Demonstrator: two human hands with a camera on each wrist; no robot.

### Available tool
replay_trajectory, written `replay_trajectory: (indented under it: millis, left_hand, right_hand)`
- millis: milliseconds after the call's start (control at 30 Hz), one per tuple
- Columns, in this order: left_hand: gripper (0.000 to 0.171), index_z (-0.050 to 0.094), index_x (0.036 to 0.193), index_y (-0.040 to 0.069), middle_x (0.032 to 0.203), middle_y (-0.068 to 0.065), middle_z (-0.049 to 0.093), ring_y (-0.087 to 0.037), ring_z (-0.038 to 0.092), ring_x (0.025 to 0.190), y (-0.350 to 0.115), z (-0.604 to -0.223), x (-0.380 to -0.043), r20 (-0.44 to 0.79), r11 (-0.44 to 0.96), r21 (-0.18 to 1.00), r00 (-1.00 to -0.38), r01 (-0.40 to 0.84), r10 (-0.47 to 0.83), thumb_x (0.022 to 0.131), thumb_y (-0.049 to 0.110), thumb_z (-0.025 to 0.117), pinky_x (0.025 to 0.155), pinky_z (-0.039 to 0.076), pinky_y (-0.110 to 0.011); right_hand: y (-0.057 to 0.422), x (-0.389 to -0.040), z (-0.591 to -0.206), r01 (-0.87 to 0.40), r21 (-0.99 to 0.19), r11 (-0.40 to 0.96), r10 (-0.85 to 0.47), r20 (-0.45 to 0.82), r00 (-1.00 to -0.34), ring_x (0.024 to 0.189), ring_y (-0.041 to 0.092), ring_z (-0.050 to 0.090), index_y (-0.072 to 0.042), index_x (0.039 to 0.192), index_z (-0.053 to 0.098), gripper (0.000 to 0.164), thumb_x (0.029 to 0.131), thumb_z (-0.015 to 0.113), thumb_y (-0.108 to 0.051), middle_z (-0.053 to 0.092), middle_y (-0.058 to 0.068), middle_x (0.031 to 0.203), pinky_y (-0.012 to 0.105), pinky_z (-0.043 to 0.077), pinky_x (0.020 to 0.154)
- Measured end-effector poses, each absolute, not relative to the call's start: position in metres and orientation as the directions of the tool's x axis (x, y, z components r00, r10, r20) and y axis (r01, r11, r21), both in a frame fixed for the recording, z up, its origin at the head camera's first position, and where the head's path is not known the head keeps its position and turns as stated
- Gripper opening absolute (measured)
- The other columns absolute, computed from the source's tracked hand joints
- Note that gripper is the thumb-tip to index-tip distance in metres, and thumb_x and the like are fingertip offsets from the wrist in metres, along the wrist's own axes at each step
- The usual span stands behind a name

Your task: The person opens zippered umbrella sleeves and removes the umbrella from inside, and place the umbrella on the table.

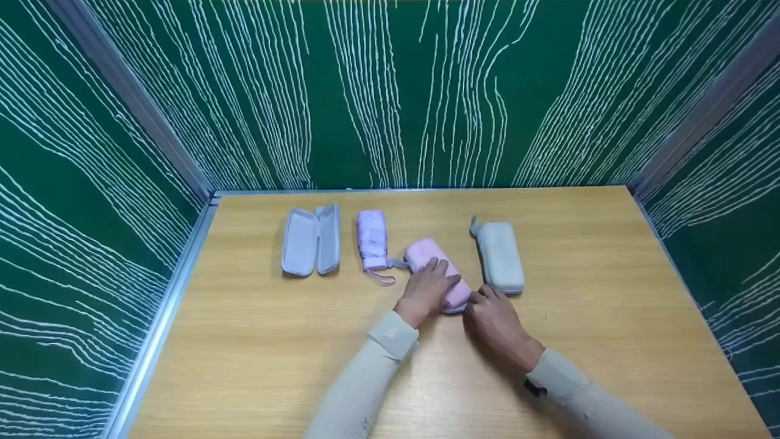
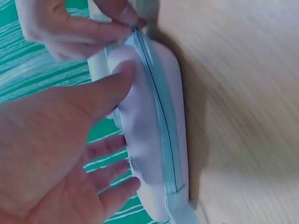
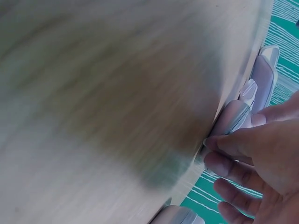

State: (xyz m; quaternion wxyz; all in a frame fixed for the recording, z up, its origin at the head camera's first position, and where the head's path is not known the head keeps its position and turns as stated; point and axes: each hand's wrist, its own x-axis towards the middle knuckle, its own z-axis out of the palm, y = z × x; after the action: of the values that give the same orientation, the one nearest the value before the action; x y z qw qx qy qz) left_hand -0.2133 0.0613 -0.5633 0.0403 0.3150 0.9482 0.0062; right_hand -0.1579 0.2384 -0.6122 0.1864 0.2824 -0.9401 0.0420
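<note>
A pink zip case (image 1: 425, 251) lies slanted on the table, closed, with a grey-blue strap loop at its far left end. My left hand (image 1: 425, 289) holds it from above, the thumb on the near side and the fingers over the top. At the case's near right end, my right hand (image 1: 498, 320) pinches the end of the zip with thumb and index finger. In the left wrist view the pale blue zip (image 2: 161, 105) runs closed along the side. The zip's pull is hidden by the right fingertips.
Left of the pink case lies a folded purple umbrella (image 1: 372, 235) with a wrist strap. Farther left, a grey case (image 1: 300, 244) lies spread open. A closed pale grey case (image 1: 503, 256) lies just beyond the right hand. Green panels with white lines surround the wooden table (image 1: 256, 353).
</note>
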Motion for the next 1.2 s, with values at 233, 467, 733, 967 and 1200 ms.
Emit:
replay_trajectory:
  millis: [233, 467, 733, 967, 1200]
  left_hand:
    - [0.045, 0.070, 0.140, 0.027, 0.147, -0.006, 0.058, -0.026, 0.055, 0.136, 0.055, -0.564, -0.216, -0.008, 0.773, 0.069, -0.775, 0.630, 0.632, 0.099, 0.010, 0.065, 0.106, 0.052, -0.036]
    - [0.046, 0.068, 0.142, 0.028, 0.156, -0.002, 0.057, -0.033, 0.054, 0.142, 0.063, -0.567, -0.210, -0.016, 0.807, 0.005, -0.807, 0.591, 0.591, 0.097, 0.015, 0.069, 0.105, 0.054, -0.041]
    - [0.041, 0.070, 0.138, 0.034, 0.146, 0.000, 0.063, -0.026, 0.060, 0.128, 0.072, -0.570, -0.199, 0.064, 0.834, -0.171, -0.838, 0.525, 0.541, 0.100, 0.020, 0.063, 0.084, 0.059, -0.031]
    - [0.042, 0.068, 0.141, 0.036, 0.145, 0.000, 0.063, -0.024, 0.060, 0.125, 0.077, -0.574, -0.198, 0.073, 0.842, -0.228, -0.853, 0.490, 0.516, 0.101, 0.025, 0.062, 0.077, 0.057, -0.028]
    - [0.042, 0.067, 0.141, 0.036, 0.144, 0.001, 0.063, -0.023, 0.059, 0.125, 0.080, -0.577, -0.195, 0.094, 0.857, -0.241, -0.867, 0.457, 0.489, 0.099, 0.032, 0.064, 0.075, 0.056, -0.026]
  right_hand:
    - [0.243, -0.156, -0.615, -0.545, 0.086, 0.834, -0.525, 0.424, -0.738, 0.082, 0.032, 0.058, 0.000, 0.083, 0.078, 0.012, 0.075, 0.079, 0.010, 0.070, 0.012, 0.083, 0.045, 0.053, 0.074]
    - [0.245, -0.156, -0.615, -0.524, 0.093, 0.846, -0.512, 0.415, -0.752, 0.082, 0.033, 0.059, 0.001, 0.087, 0.079, 0.013, 0.075, 0.079, 0.008, 0.070, 0.012, 0.084, 0.045, 0.052, 0.074]
    - [0.244, -0.153, -0.615, -0.504, 0.067, 0.861, -0.486, 0.400, -0.777, 0.082, 0.034, 0.061, 0.004, 0.093, 0.079, 0.016, 0.077, 0.080, 0.008, 0.073, 0.014, 0.087, 0.045, 0.053, 0.071]
    - [0.242, -0.152, -0.615, -0.505, 0.074, 0.860, -0.485, 0.425, -0.764, 0.082, 0.034, 0.061, 0.004, 0.093, 0.078, 0.015, 0.079, 0.078, 0.007, 0.073, 0.014, 0.088, 0.044, 0.053, 0.069]
    - [0.241, -0.151, -0.616, -0.505, 0.067, 0.860, -0.476, 0.460, -0.750, 0.079, 0.034, 0.059, 0.003, 0.086, 0.077, 0.011, 0.076, 0.077, 0.008, 0.071, 0.014, 0.084, 0.044, 0.051, 0.068]
